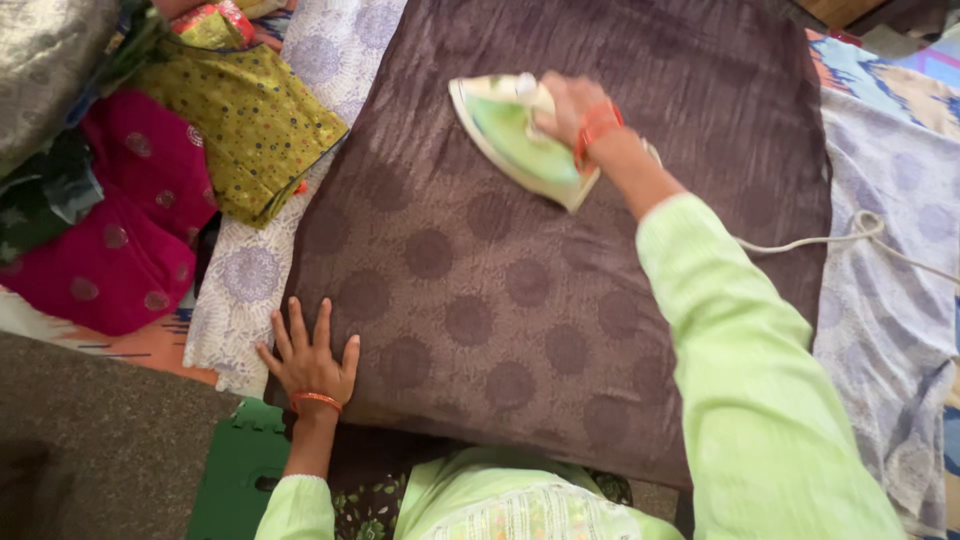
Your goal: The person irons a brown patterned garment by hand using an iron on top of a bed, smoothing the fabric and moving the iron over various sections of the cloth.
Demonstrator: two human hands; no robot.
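iron [520,140] on spread cloth [560,300], folded clothes [170,170] left, cord [850,235] right

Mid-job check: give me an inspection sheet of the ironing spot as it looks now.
Surface: pale printed sheet under the work.
Job's things: brown dotted cloth spread flat; green-white iron resting on its far part.
Clutter: yellow cloth, pink cloth and grey cloth piled at far left.
Grippers: right hand grips the iron; left hand flat on the brown cloth's near edge, fingers spread.
Cables: white cord runs right over the sheet.
Surroundings: green mat and grey floor near left.
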